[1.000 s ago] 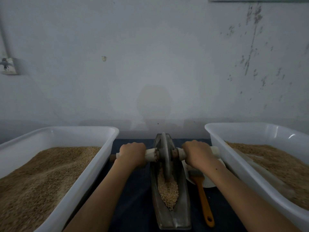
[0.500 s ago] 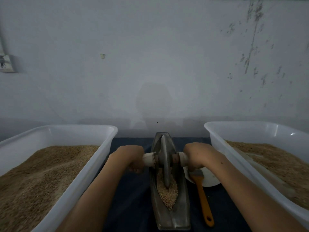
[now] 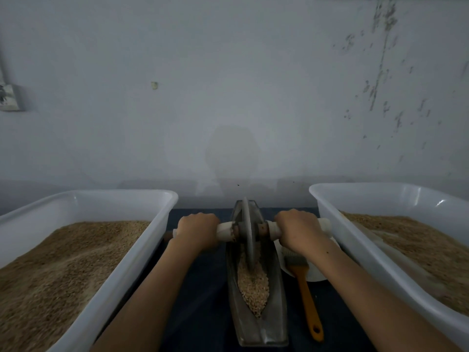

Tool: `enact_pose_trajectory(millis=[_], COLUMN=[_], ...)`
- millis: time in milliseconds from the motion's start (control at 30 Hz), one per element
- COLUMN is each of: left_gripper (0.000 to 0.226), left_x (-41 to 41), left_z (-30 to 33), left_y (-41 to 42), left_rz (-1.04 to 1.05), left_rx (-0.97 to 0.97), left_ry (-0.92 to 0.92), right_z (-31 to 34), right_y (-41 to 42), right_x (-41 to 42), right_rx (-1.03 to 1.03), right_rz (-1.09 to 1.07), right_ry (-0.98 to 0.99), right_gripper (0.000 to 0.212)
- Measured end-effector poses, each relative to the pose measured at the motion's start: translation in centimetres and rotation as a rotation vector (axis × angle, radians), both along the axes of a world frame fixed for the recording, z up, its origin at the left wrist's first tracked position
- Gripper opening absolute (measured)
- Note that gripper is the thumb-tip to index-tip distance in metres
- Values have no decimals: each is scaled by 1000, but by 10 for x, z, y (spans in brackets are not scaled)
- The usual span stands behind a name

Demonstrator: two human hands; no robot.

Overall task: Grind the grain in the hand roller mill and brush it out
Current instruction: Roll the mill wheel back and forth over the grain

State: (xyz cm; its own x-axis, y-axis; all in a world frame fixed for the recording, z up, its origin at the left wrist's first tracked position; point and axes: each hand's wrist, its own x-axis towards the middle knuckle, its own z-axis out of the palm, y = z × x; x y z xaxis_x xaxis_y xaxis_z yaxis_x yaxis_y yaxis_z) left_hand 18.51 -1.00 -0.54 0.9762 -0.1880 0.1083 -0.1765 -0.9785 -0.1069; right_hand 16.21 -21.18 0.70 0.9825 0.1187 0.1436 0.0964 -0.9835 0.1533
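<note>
Grain (image 3: 253, 288) lies heaped in the boat-shaped metal trough (image 3: 272, 323) on the dark bench (image 3: 200, 301) between two white tubs of grain, where the left hand (image 3: 196, 231) and right hand (image 3: 300, 228) each wrap their fingers around the pale axle handle (image 3: 225, 231) of the upright grinding wheel (image 3: 247, 232), an orange-handled brush (image 3: 305, 293) just beside the trough.

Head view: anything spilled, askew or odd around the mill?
Nothing stands out. Grain sits inside the trough, both hands grip the roller handles, brush lies beside it.
</note>
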Motion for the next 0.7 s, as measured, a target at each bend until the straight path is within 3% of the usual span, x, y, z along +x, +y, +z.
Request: enact_pose_trajectory(millis=[133, 300, 533, 700], left_gripper=[44, 21, 31, 25], left_x=[-1, -1, 0, 3], left_z=[4, 5, 3, -4], left_y=[5, 6, 3, -1], left_rz=[-17, -33, 11, -1], left_rx=[-27, -50, -20, -12], left_ry=[239, 343, 182, -115], right_z=[9, 14, 5, -4], right_y=[-1, -2, -2, -3], right_x=[-5, -8, 0, 4], right_rx=[-56, -31, -14, 45], right_rz=[17, 7, 16, 12], right_ry=[169, 321, 127, -57], right_gripper=[12, 29, 7, 13])
